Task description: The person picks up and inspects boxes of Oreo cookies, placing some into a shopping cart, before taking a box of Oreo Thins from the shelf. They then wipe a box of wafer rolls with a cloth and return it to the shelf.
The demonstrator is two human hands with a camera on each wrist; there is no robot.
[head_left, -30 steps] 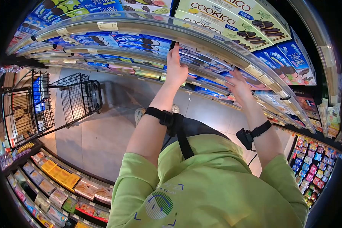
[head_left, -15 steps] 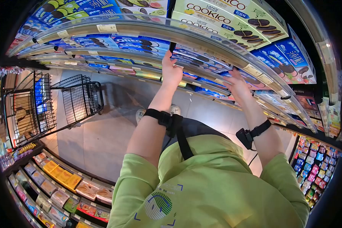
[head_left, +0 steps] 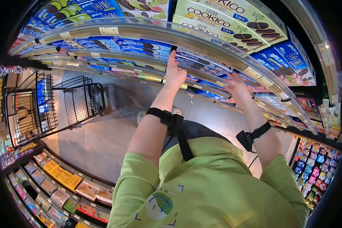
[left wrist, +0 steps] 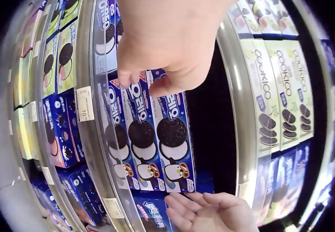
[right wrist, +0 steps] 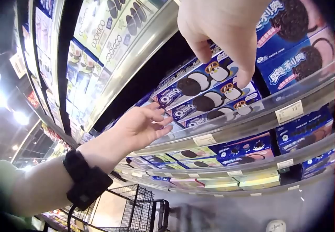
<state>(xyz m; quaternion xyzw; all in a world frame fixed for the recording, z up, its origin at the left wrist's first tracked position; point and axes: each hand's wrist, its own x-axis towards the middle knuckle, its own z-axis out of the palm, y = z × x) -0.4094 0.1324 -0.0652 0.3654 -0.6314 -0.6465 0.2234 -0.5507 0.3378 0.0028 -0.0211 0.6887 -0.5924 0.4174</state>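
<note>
Blue cookie boxes with a penguin picture [left wrist: 141, 138] [right wrist: 201, 104] stand side by side on a middle shelf. My left hand [head_left: 174, 76] [left wrist: 167, 38] [right wrist: 137, 129] is at one end of them, its bent fingertips and thumb at the box edges. At the opposite end is my right hand [head_left: 239, 89] [left wrist: 217, 213] [right wrist: 225, 23], thumb and fingers spread and lightly bent over the boxes. Neither hand has a box lifted from the row. In the head view, the shelf rail partly hides the boxes and fingertips.
Green and white cookie boxes [head_left: 220, 19] fill the shelf above. A clear-fronted shelf rail [head_left: 148, 26] crosses over the hands. A black wire cart [head_left: 83, 98] stands on the floor at the left, and another product shelf [head_left: 64, 174] is at the lower left.
My left hand has shifted slightly back along the shelf edge toward my body. The right hand stays at nearly the same place, its fingers a little more spread.
</note>
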